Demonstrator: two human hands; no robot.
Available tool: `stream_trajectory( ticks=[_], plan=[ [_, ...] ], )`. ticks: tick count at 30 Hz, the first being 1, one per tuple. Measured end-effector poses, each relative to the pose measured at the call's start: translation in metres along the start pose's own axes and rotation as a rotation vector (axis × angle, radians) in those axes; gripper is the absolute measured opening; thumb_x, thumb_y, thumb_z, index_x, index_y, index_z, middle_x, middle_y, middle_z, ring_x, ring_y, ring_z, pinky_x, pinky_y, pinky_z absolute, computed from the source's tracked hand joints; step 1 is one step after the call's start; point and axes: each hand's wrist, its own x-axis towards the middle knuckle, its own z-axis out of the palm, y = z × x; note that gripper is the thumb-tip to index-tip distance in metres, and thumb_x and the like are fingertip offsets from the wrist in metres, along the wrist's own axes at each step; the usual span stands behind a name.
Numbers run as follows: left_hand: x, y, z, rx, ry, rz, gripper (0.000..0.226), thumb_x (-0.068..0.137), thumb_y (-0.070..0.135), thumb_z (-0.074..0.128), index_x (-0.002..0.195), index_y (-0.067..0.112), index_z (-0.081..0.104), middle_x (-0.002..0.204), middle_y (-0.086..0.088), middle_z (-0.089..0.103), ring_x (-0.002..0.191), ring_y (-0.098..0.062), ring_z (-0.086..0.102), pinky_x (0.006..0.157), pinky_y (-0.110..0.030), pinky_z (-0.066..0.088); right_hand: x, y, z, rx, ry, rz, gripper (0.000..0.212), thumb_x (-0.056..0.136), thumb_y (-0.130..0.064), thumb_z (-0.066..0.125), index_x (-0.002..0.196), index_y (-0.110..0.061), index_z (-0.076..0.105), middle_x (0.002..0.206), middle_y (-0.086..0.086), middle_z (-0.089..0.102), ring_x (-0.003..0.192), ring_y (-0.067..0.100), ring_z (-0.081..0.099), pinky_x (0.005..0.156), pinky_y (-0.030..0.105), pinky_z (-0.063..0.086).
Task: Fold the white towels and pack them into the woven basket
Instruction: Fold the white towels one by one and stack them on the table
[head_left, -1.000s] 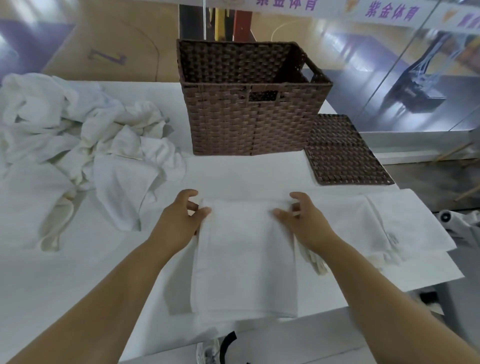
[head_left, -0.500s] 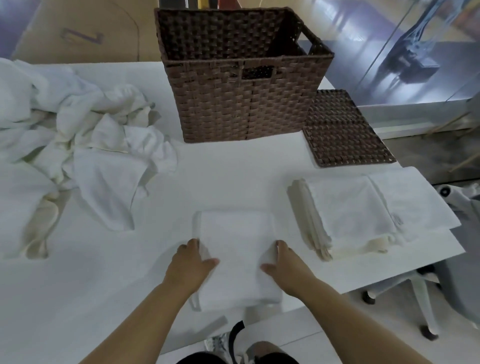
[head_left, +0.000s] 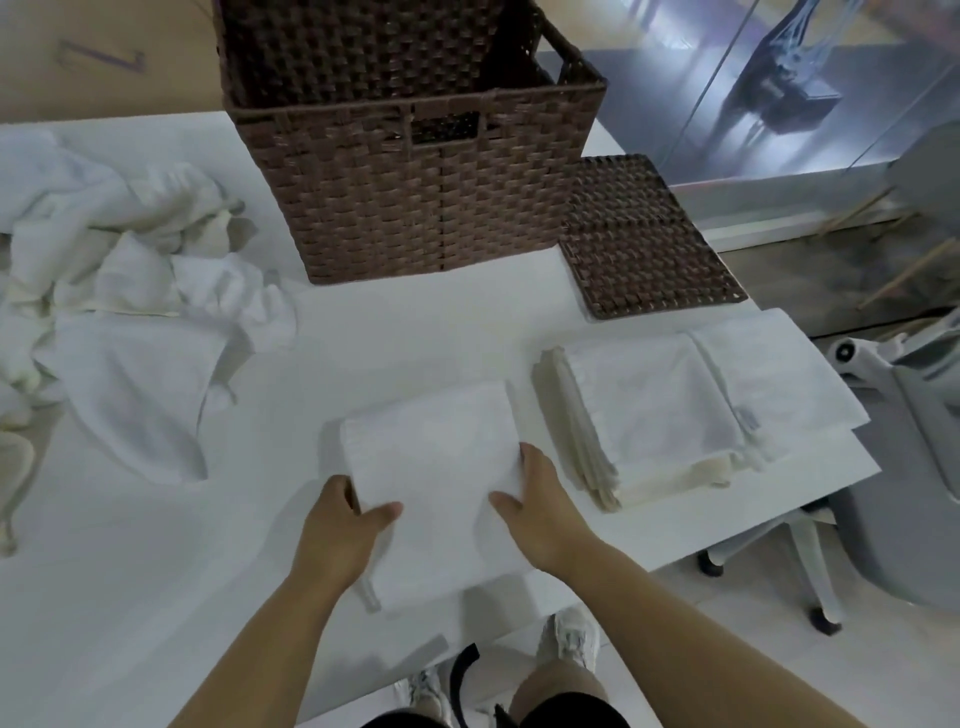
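At lower centre, the left hand and right hand grip opposite sides of the folded towel, thumbs on top, seemingly lifting it. The woven basket stands at upper centre, crumpled towels left.

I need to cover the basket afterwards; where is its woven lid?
The woven lid lies flat on the table, right of the basket, behind the folded stack.

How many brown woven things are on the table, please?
2. The basket stands at the far middle of the table. The flat lid lies just right of it, behind the folded stack.
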Motion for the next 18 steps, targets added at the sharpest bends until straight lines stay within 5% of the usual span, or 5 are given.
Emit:
stream_trajectory(
  ticks=[6,11,18],
  plan=[
    [-0.017,0.064,0.013,-0.094,0.143,0.183,0.042,0.077,0.032,0.075,0.109,0.019,0.051,0.099,0.011,0.064,0.088,-0.010,0.062,0.067,-0.024,0.046,0.005,-0.004,-0.070,0.033,0.163,-0.245,0.060,0.092,-0.026,0.059,0.144,-0.018,0.028,0.135,-0.007,0.038,0.125,0.005,0.037,0.108,0.023,0.028],
    [-0.045,0.131,0.055,-0.190,0.201,0.290,0.050,0.078,0.027,0.074,0.115,0.031,0.040,0.097,0.019,0.057,0.083,-0.007,0.062,0.067,-0.023,0.045,0.010,0.016,-0.144,0.004,0.227,-0.332,0.064,0.091,-0.028,0.061,0.146,-0.021,0.028,0.140,-0.004,0.042,0.127,0.010,0.039,0.108,0.026,0.032],
    [-0.057,0.196,0.157,-0.095,-0.002,0.377,0.036,0.086,0.028,0.066,0.109,0.048,0.047,0.094,0.014,0.062,0.075,-0.005,0.065,0.061,-0.011,0.044,0.023,0.081,-0.259,-0.161,0.223,-0.283,0.057,0.092,-0.029,0.059,0.142,-0.029,0.032,0.136,-0.004,0.046,0.123,0.014,0.044,0.094,0.020,0.032]
  ],
)
